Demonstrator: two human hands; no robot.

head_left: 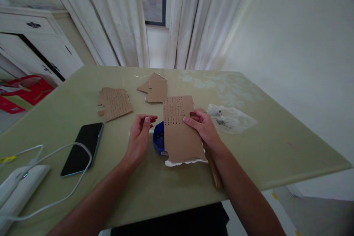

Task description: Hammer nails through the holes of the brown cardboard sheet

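My right hand (203,125) grips the right edge of a brown cardboard piece (182,140), thumb on top. Rows of small dark holes or dots cover its upper half, and its near edge is torn and white. Partly hidden under the cardboard is a blue bowl (158,138) with small dark bits in it. Just left of the bowl, my left hand (141,132) is closed in a pinch; whatever is between thumb and finger is too small to name. A wooden handle (216,173) sticks out below my right wrist, its other end covered.
Another dotted cardboard piece (116,103) lies at left, and torn cardboard (156,88) lies farther back. A clear plastic bag (232,118) is on the right. At left are a phone (83,149), a white cable (68,195) and a white power strip (24,188) on the table (262,147).
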